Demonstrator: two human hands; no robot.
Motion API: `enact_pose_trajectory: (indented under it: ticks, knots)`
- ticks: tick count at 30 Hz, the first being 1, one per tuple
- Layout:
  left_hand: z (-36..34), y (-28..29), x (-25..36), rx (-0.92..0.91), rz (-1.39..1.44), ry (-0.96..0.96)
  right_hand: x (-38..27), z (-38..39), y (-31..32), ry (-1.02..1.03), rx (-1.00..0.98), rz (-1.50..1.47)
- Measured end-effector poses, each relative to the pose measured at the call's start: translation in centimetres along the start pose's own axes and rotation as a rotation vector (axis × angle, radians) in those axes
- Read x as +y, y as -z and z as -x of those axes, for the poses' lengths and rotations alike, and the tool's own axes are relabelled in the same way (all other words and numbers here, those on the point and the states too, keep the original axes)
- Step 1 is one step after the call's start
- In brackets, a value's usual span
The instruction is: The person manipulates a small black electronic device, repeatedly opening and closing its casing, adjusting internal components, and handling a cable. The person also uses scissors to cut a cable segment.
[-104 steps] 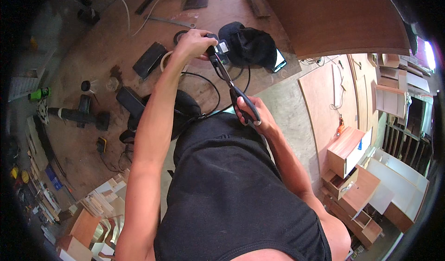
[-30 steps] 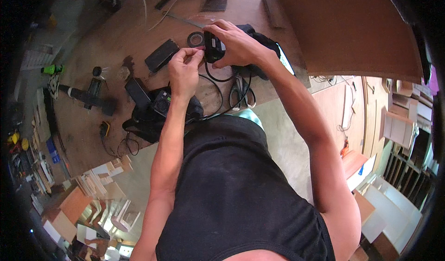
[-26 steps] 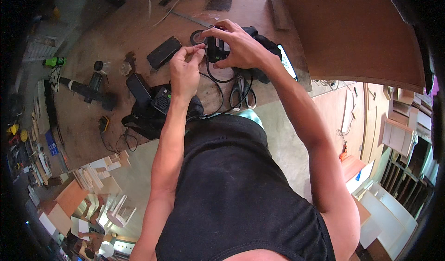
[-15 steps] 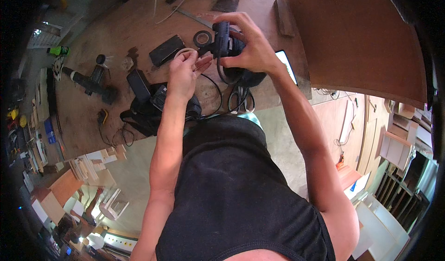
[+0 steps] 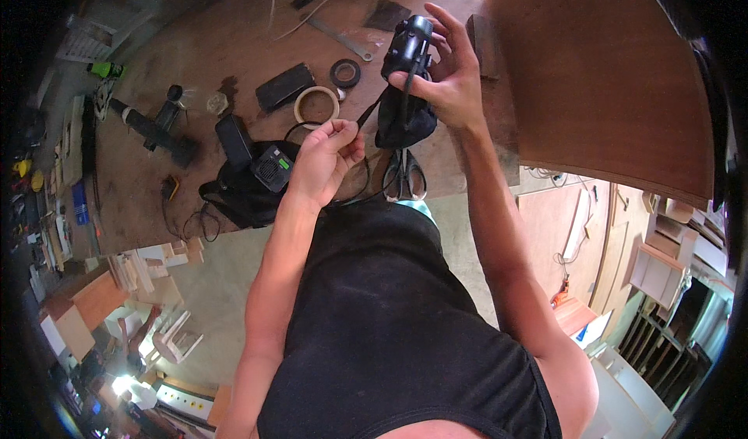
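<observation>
My right hand (image 5: 449,81) grips a small black device (image 5: 407,47) above the wooden workbench (image 5: 195,49), fingers wrapped around its body. A black strap (image 5: 372,112) runs from the device down to my left hand (image 5: 326,158), which pinches its end. A black pouch (image 5: 405,123) lies under my right hand, with scissors (image 5: 403,176) just below it near the bench edge.
On the bench lie a pale tape ring (image 5: 315,105), a black tape roll (image 5: 344,73), a black case (image 5: 284,87), a black bag with a battery pack (image 5: 249,174), a power tool (image 5: 156,127) and a metal ruler (image 5: 343,42). A large plywood sheet (image 5: 615,73) stands right.
My right hand has lifted the black device up and away from the bench. My left hand has dropped lower, drawing the strap taut between the hands.
</observation>
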State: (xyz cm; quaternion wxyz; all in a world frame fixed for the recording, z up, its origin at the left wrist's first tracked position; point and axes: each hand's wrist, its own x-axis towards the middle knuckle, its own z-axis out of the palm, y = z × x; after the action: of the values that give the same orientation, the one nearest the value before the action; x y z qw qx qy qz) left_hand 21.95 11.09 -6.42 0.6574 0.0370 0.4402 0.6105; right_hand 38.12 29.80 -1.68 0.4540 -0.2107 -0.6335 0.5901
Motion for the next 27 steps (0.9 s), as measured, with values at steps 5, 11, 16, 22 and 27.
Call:
enact_pose_trajectory:
  ticks: [5,11,16,22,27]
  knots:
    - [3.1,-2.4,1.2,-0.078,-0.031,-0.097,1.0,0.3,-0.8,0.053,0.137,0.389]
    - [6.2,-2.8,0.0,-0.010,-0.138,0.025,2.3,-0.7,0.6,0.044,0.347,0.699]
    - [5.0,-1.2,1.9,0.343,-0.727,-0.370,1.5,0.1,0.7,0.098,0.190,0.664]
    - [0.6,0.4,3.1,0.256,-0.602,-0.478,0.5,2.4,-0.3,0.125,0.019,0.388]
    - [1.2,-1.9,4.1,0.406,-1.218,-0.523,-0.3,3.9,-1.0,0.132,-0.013,0.426]
